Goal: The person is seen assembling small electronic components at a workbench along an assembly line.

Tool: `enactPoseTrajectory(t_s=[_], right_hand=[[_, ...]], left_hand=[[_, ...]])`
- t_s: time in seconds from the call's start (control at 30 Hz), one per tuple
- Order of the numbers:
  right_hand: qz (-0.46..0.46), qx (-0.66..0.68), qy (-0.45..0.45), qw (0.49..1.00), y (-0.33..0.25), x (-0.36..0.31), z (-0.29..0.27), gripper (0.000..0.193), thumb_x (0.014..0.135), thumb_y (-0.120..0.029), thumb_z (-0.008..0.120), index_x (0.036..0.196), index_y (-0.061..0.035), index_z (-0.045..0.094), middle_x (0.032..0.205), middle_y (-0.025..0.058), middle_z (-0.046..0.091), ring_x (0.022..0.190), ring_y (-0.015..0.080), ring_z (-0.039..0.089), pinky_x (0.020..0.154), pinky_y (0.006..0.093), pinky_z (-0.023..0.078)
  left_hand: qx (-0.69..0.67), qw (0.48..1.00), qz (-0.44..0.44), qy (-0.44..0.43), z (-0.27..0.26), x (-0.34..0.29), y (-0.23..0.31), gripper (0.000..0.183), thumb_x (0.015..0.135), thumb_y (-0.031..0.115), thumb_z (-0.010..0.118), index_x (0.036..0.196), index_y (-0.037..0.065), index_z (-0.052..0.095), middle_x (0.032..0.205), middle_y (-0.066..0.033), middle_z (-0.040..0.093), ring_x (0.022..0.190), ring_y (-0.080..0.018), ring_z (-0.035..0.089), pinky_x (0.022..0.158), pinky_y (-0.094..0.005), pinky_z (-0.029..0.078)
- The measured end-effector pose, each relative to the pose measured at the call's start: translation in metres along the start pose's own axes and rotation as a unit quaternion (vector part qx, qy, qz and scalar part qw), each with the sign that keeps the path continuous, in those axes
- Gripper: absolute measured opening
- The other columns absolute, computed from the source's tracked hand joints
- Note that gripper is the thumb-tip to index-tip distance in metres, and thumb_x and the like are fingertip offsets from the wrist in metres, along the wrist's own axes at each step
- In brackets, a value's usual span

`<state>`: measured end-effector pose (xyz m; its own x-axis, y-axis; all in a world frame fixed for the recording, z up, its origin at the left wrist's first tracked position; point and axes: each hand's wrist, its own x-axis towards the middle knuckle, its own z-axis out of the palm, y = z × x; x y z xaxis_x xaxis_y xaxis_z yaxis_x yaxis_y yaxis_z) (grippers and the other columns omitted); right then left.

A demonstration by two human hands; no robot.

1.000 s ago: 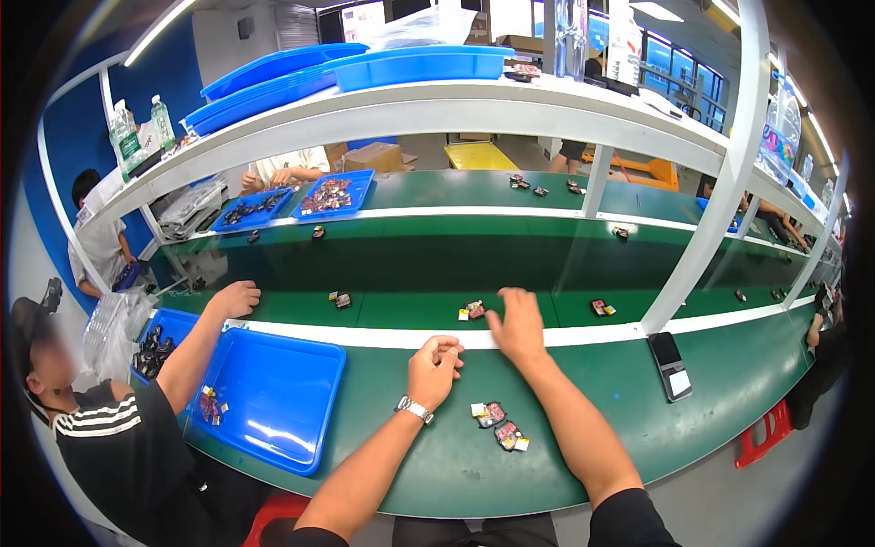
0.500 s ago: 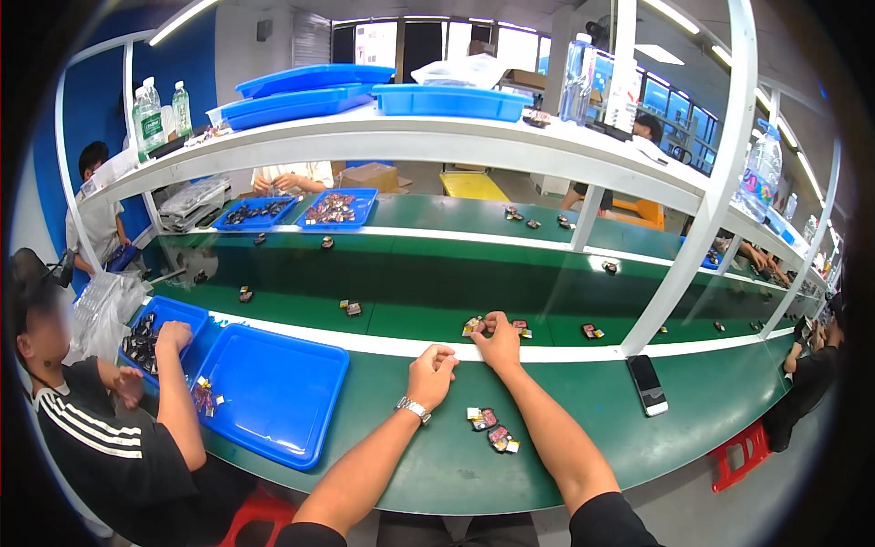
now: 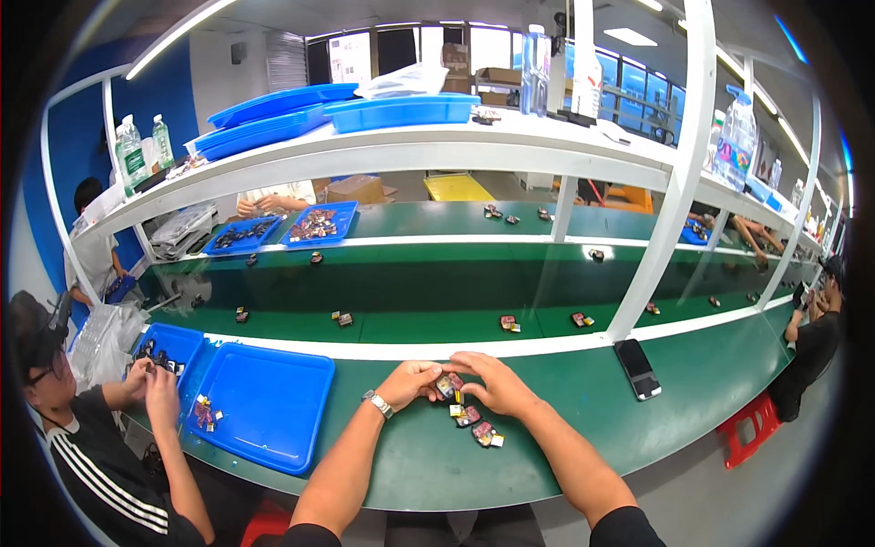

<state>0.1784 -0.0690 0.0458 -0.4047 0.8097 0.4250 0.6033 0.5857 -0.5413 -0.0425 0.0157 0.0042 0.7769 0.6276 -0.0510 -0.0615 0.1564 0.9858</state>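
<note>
My left hand [image 3: 410, 385], a metal watch on its wrist, and my right hand [image 3: 499, 385] meet above the green bench. Between them is a small dark piece [image 3: 447, 387] with a reddish face and yellow bits, perhaps an electronic part. Fingers of both hands curl around it and partly cover it. Just nearer to me, two similar pieces lie on the bench: one piece with a pale yellow tab [image 3: 468, 417] and another piece with a whitish tab [image 3: 488, 435].
A blue tray [image 3: 314, 410] with a few pieces stands left, beside a co-worker [image 3: 100, 447] handling dark parts. A phone [image 3: 637, 369] lies right, by a white post [image 3: 670, 182]. Beyond a white ledge, more pieces [image 3: 509, 323] sit on a green belt [image 3: 428, 319]. A shelf [image 3: 383, 153] spans above.
Both hands have come back from the far ledge toward me, bringing a small piece over the bench. The view has shifted slightly. The co-worker's hands have come together around a part.
</note>
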Motion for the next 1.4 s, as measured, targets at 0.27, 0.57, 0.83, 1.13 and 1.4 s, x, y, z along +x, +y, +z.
enactPoseTrajectory(t_s=[0.27, 0.57, 0.83, 1.13, 1.4], right_hand=[[0.04, -0.007, -0.005, 0.999, -0.002, 0.0, 0.0, 0.066, 0.083, -0.003, 0.064, 0.144, -0.0117, 0.038, 0.136, 0.014, 0.053, 0.124, 0.0334, 0.049, 0.104, 0.0417, 0.042], [-0.011, -0.077, 0.12, 0.99, -0.003, -0.003, 0.015, 0.041, 0.083, -0.008, 0.067, 0.123, -0.0119, 0.061, 0.122, 0.0102, 0.059, 0.112, 0.0293, 0.056, 0.092, 0.0383, 0.049], [-0.016, -0.063, 0.108, 0.992, 0.004, -0.001, 0.02, 0.012, 0.081, -0.009, 0.068, 0.092, -0.0079, 0.065, 0.121, 0.0091, 0.058, 0.11, 0.0286, 0.056, 0.089, 0.0379, 0.05], [0.013, -0.024, 0.124, 0.992, 0.01, -0.002, 0.026, 0.008, 0.081, -0.009, 0.068, 0.089, -0.0073, 0.069, 0.119, 0.0083, 0.06, 0.112, 0.0281, 0.055, 0.092, 0.0381, 0.048], [0.053, 0.006, 0.125, 0.991, 0.008, -0.001, 0.028, 0.009, 0.082, -0.012, 0.066, 0.089, -0.0073, 0.069, 0.119, 0.0077, 0.061, 0.115, 0.0272, 0.054, 0.095, 0.0383, 0.047]], left_hand=[[-0.054, 0.998, -0.03, 0.008, 0.014, -0.004, 0.006, 0.04, 0.102, 0.026, 0.048, 0.134, 0.003, 0.05, 0.113, -0.0119, 0.063, 0.091, -0.0184, 0.067, 0.077, -0.0279, 0.058], [-0.082, 0.993, 0.007, 0.085, 0.023, -0.004, 0.006, 0.031, 0.101, 0.011, 0.045, 0.131, 0.004, 0.047, 0.118, -0.0127, 0.06, 0.104, -0.0223, 0.064, 0.091, -0.0349, 0.056], [-0.096, 0.993, 0.019, 0.073, 0.028, 0.0, 0.0, 0.026, 0.1, 0.007, 0.046, 0.125, 0.004, 0.047, 0.117, -0.0112, 0.059, 0.11, -0.0217, 0.061, 0.096, -0.0388, 0.054], [-0.089, 0.995, 0.04, 0.035, 0.028, -0.001, 0.002, 0.031, 0.095, 0.001, 0.05, 0.126, 0.003, 0.046, 0.121, -0.0118, 0.058, 0.113, -0.0208, 0.059, 0.099, -0.0376, 0.052], [-0.078, 0.996, 0.041, 0.028, 0.025, -0.001, -0.002, 0.035, 0.093, -0.004, 0.05, 0.126, 0.004, 0.046, 0.124, -0.0105, 0.057, 0.115, -0.0189, 0.057, 0.1, -0.0368, 0.05]])
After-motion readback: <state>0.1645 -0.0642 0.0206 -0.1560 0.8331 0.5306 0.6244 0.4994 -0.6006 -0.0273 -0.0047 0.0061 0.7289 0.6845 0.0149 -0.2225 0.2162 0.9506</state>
